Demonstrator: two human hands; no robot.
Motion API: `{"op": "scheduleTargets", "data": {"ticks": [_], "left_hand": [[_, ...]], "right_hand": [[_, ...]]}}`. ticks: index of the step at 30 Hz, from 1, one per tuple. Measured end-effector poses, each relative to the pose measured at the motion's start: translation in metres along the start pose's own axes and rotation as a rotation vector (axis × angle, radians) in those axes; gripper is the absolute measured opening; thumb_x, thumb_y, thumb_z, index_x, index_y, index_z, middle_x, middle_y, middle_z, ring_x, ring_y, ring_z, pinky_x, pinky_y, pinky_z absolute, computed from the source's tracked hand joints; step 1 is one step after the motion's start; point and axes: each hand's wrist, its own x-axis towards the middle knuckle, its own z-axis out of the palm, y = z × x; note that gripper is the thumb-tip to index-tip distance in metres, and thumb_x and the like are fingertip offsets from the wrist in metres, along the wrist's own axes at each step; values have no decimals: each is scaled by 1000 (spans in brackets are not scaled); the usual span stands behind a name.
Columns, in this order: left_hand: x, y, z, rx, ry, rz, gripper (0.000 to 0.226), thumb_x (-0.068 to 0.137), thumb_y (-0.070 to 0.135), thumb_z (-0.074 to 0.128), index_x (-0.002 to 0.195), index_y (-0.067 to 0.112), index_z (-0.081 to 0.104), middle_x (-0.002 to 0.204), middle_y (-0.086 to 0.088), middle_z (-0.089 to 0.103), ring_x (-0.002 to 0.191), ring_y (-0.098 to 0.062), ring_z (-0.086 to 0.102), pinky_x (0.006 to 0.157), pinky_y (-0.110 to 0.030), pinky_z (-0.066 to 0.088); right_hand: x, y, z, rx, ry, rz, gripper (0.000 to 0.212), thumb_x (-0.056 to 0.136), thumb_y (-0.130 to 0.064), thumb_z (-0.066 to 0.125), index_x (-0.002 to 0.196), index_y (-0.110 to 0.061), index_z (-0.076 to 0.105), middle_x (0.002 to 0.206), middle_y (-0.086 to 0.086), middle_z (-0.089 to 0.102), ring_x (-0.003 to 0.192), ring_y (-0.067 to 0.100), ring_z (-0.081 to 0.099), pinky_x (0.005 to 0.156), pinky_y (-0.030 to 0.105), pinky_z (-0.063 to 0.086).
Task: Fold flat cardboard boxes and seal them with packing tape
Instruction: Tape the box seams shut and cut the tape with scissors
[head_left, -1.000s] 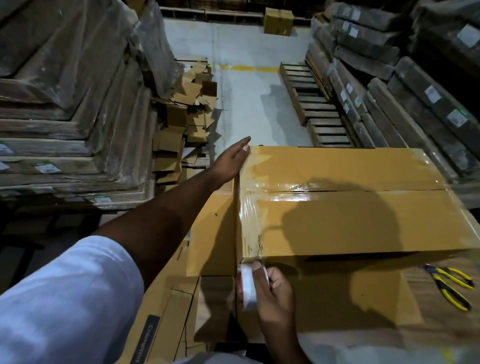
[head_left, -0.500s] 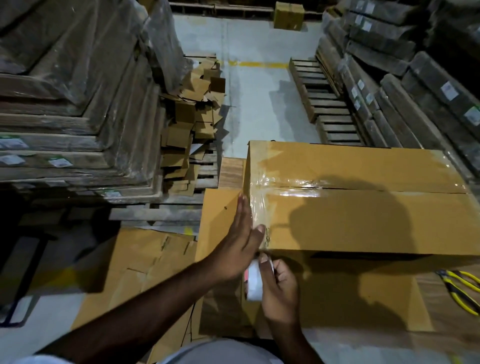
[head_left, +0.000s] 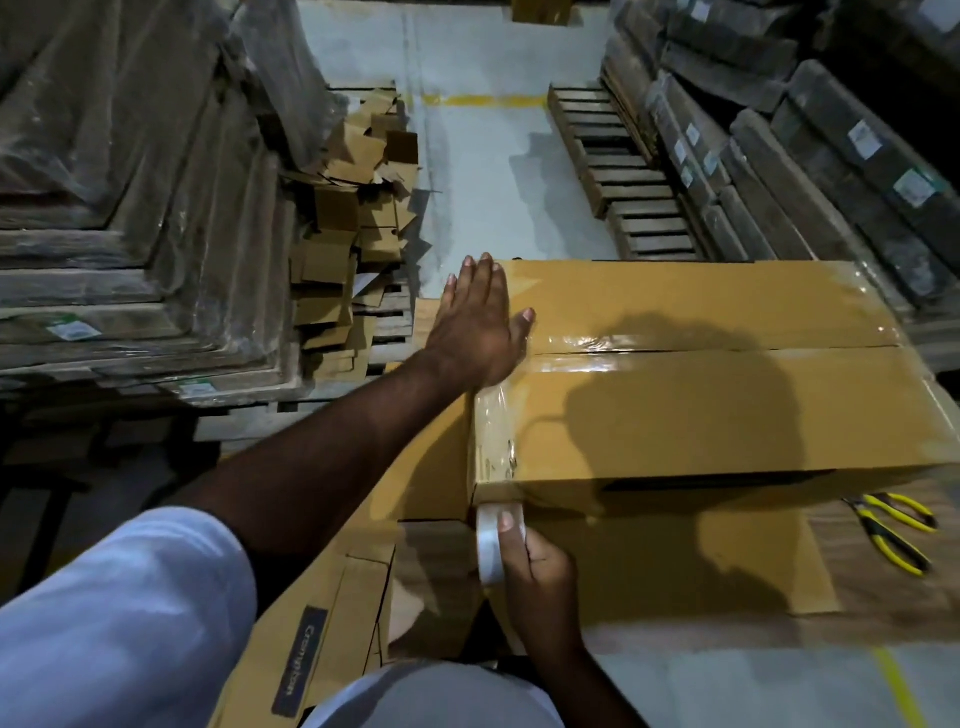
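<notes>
A folded brown cardboard box (head_left: 701, 410) lies in front of me, its top seam covered with shiny clear tape. My left hand (head_left: 478, 327) lies flat with straight fingers on the box's left top edge, pressing the tape strip that runs down that edge. My right hand (head_left: 535, 566) grips a roll of clear packing tape (head_left: 490, 543) just below the box's near left corner, thumb on the roll. The tape runs from the roll up onto the corner.
Yellow-handled pliers (head_left: 893, 530) lie at the right beside the box. Flat cardboard sheets (head_left: 322, 639) lie under and left of the box. Cardboard scraps (head_left: 353, 234) pile at the left, wrapped stacks (head_left: 130, 208) behind them, wooden pallets (head_left: 623, 171) and more wrapped stacks (head_left: 831, 156) at the right.
My left hand has slid from the box's near left corner up along the taped edge toward the far side. My right hand keeps the roll at the near corner.
</notes>
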Motion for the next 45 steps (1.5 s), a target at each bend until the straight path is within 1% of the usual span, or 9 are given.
{"op": "scheduleTargets", "data": {"ticks": [5,9,12,15,19,25,30,35,45], "left_hand": [[-6,-3,0,-96,35,42,73,109,53,23,165,8,10,174,-10,0,159,-24,-13,127,-43,-14],[-65,-11,0,-199,11,409,72,106,61,23,163,17,29,173,-3,17,161,-19,-2,129,-51,-5],[-121,-27,14,-186,-10,632,82,98,63,54,161,16,34,171,0,23,161,-21,9,129,-54,5],[-134,-35,25,-211,66,632,81,92,49,76,157,12,43,168,-4,32,159,-27,19,126,-56,20],[-135,-33,30,-202,133,702,67,97,37,73,153,8,48,164,-8,40,157,-27,26,126,-54,26],[-142,-32,25,-221,99,703,56,105,30,62,154,8,47,165,-6,38,158,-26,23,126,-53,24],[-137,-39,13,-209,39,714,52,110,23,50,159,9,38,169,-3,29,159,-22,18,127,-51,23],[-140,-43,16,-113,-46,628,88,106,45,58,166,8,4,174,-6,-7,161,-26,-8,129,-53,10],[-132,-49,16,-131,-29,681,94,96,45,71,164,9,19,174,-3,11,161,-23,3,129,-47,16]], "right_hand": [[2,3,5,6,57,-18,88,81,-94,46,63,-8,52,54,6,50,54,7,47,51,29,34],[7,-7,1,-74,53,-66,64,97,-70,54,56,-21,54,49,-1,49,48,3,44,50,28,32],[10,-9,4,-103,53,-61,62,98,-66,53,62,-17,65,58,-2,65,53,4,59,54,33,45],[8,6,0,70,-38,7,49,102,-50,60,81,-7,72,75,5,74,70,14,69,64,34,52],[1,35,-11,-38,-116,-75,71,100,-67,56,86,3,59,80,22,62,78,36,62,71,55,52],[-9,31,-18,-268,-23,-221,59,103,-67,47,71,-18,50,63,-1,50,64,22,53,59,49,47],[9,-4,-46,-611,330,-739,14,96,-27,74,97,-13,76,99,4,70,90,31,67,80,42,50],[51,-52,-52,-868,178,-955,27,102,-37,67,125,-26,76,147,-8,62,146,19,49,96,42,43],[64,-47,-49,-880,273,-1017,32,94,-49,76,119,-28,80,139,-12,68,137,18,59,110,55,39]]}}
